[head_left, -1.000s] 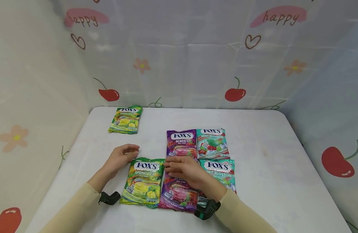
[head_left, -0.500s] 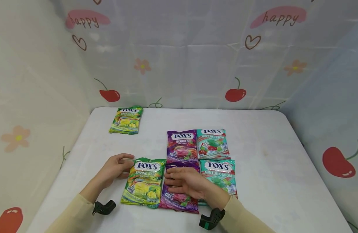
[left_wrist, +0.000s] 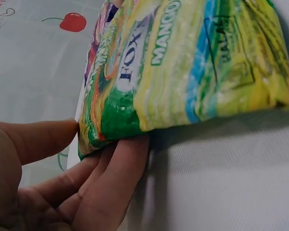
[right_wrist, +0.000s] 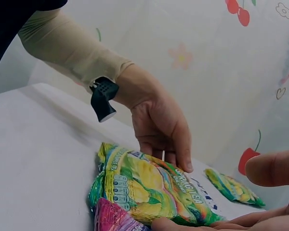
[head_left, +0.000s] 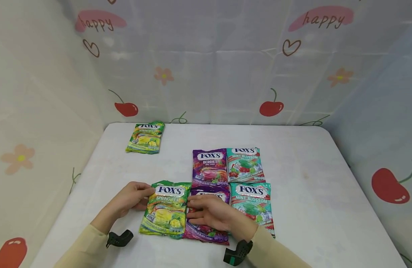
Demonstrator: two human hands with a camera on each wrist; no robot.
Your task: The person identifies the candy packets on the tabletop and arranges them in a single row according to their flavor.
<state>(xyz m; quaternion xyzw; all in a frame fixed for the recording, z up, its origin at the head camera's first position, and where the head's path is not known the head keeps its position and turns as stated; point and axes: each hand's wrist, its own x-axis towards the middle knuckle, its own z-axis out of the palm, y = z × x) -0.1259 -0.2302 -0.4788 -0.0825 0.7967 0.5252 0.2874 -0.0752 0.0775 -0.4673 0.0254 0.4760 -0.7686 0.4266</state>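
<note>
A green-and-yellow Spring Tea candy bag (head_left: 167,210) lies flat at the left of the front row. My left hand (head_left: 128,199) pinches its upper left edge; in the left wrist view the thumb (left_wrist: 48,139) is on top and the fingers (left_wrist: 115,180) reach under. Along the bag's other side, my right hand (head_left: 212,214) rests its extended fingers, thumb held apart in the right wrist view. That hand partly covers the lower purple Berries candy bag (head_left: 206,236). The bag's printed side faces up.
Another Berries bag (head_left: 209,169) lies behind the lower one. Two teal Mint Blossom bags, an upper one (head_left: 245,165) and a lower one (head_left: 256,208), adjoin them on the right. A second Spring Tea bag (head_left: 145,139) lies near the back left of the white table (head_left: 313,208).
My left hand has come down and toward me, and its thumb now lies on the Spring Tea bag's edge. My right hand has moved nearer me, uncovering the upper Berries bag.
</note>
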